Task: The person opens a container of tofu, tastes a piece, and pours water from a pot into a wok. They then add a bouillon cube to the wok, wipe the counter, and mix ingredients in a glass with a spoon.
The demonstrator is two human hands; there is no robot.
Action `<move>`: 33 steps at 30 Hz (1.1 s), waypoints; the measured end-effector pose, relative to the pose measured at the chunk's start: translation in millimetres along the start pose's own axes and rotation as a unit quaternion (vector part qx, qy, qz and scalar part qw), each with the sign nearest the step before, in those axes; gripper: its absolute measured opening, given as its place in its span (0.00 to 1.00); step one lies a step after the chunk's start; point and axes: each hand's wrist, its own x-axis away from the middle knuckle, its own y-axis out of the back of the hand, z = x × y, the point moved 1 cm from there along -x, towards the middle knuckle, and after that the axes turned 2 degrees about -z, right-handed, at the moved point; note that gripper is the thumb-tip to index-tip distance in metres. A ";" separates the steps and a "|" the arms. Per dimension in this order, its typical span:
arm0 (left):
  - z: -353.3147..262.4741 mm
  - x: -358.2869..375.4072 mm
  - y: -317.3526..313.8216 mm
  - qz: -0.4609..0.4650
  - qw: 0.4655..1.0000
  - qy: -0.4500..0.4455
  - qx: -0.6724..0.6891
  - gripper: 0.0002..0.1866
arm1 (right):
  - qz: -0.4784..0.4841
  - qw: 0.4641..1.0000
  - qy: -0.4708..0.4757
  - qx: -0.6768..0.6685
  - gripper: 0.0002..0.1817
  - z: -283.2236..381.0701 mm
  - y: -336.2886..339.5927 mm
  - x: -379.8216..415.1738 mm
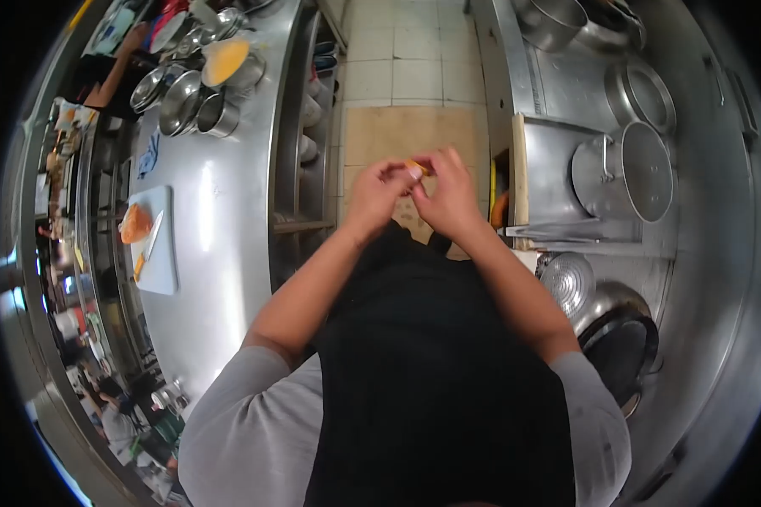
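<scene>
Small orange piece (418, 167) pinched at fingertips between left hand (379, 191) and right hand (448, 196); both hands closed on it, touching.

Commercial kitchen: steel counters (220, 211), stacked bowls (186, 97), large pots (626, 169).

Tiled aisle floor (402, 59) lies open at 12 o'clock; steel counter (220, 211) flanks 9, pots (626, 169) at 3.

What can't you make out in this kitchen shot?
- Small orange piece, head view: mostly covered by the fingers of the left hand and right hand.
- Orange lump on the white cutting board, head view: too small to identify.
- Shelf items at far left: blurred, warped.
</scene>
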 end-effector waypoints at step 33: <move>-101.6 -79.8 84.9 0.129 0.857 -0.384 -0.317 0.06 | -0.071 0.784 -0.340 -0.514 0.10 25.8 -53.7 -62.7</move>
